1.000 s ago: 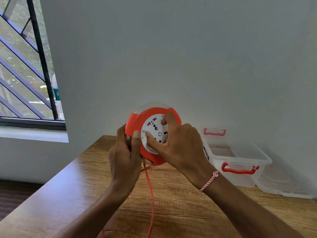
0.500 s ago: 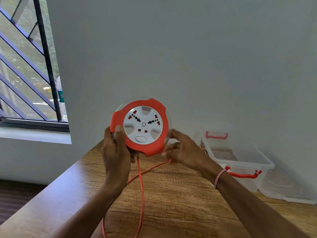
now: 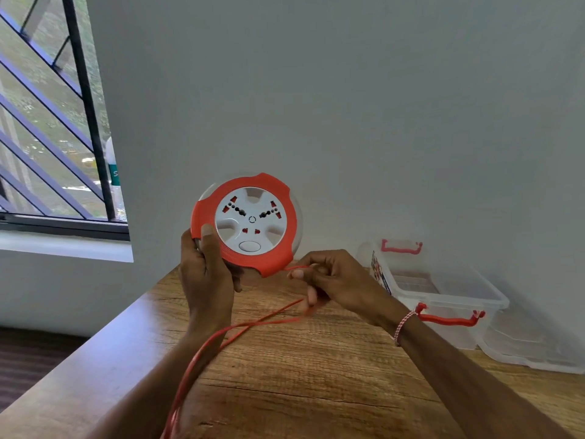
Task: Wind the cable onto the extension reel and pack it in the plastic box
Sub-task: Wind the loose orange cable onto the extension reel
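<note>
A round orange extension reel (image 3: pixel 250 221) with a white socket face is held upright above the wooden table (image 3: pixel 316 375), facing me. My left hand (image 3: pixel 205 274) grips its lower left rim, thumb on the orange edge. My right hand (image 3: pixel 332 280) is just below and right of the reel, pinching the thin orange cable (image 3: pixel 221 340) where it leaves the reel's lower edge. From there the cable loops down across the table and off the bottom of the view. The clear plastic box (image 3: pixel 443 296) with red handles stands open at the right by the wall.
The box's clear lid (image 3: pixel 531 346) lies flat on the table right of the box. A grey wall runs close behind the table. A barred window (image 3: pixel 53 122) with a sill is at the left, and the table's left edge drops to a dark floor.
My right hand left the socket face, went to the reel's lower right and took the cable. The reel has risen a little and its whole face shows.
</note>
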### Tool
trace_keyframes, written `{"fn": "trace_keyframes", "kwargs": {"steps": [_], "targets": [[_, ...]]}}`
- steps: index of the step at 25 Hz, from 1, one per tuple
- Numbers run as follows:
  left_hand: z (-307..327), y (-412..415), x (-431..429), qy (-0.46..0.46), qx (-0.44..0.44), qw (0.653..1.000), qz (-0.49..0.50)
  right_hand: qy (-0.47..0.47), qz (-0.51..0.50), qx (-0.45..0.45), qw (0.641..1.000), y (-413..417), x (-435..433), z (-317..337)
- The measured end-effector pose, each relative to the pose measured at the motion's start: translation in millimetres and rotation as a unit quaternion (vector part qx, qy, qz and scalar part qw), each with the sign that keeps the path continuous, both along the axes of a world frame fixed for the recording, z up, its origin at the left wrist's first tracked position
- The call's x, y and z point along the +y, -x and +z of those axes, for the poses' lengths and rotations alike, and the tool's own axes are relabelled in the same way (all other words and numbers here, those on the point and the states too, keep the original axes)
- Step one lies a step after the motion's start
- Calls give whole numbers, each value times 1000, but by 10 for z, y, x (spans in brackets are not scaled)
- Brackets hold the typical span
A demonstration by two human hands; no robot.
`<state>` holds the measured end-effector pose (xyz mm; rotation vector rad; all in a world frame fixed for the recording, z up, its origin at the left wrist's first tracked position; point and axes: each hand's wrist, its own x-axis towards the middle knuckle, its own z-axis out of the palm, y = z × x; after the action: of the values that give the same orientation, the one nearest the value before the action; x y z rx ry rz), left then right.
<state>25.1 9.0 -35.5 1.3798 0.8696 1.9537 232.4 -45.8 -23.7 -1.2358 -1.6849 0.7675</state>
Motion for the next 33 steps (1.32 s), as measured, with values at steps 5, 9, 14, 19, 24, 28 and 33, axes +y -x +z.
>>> {"fn": "trace_keyframes", "kwargs": {"steps": [5,9,14,19,24,28,33], "targets": [[-45,25,61,0,19,1000,14,93,10,-24,995,-118,-50,106],[-52,20,70,-8,49,998,34,116,-17,-177,977,-214,-111,213],[-65,-10,33,-8,68,997,32,85,-41,-331,939,-198,-73,273],[-94,-33,32,-4,72,997,15,-205,-183,-296,915,-115,-147,419],[-104,-64,8,-10,95,995,-25,-377,-163,-449,793,93,-246,494],[-152,-134,-40,-48,137,988,-47,-360,-176,-592,700,160,-285,499],[-147,-149,-75,-56,138,987,-65,-353,-146,-672,634,94,-330,580]]}}
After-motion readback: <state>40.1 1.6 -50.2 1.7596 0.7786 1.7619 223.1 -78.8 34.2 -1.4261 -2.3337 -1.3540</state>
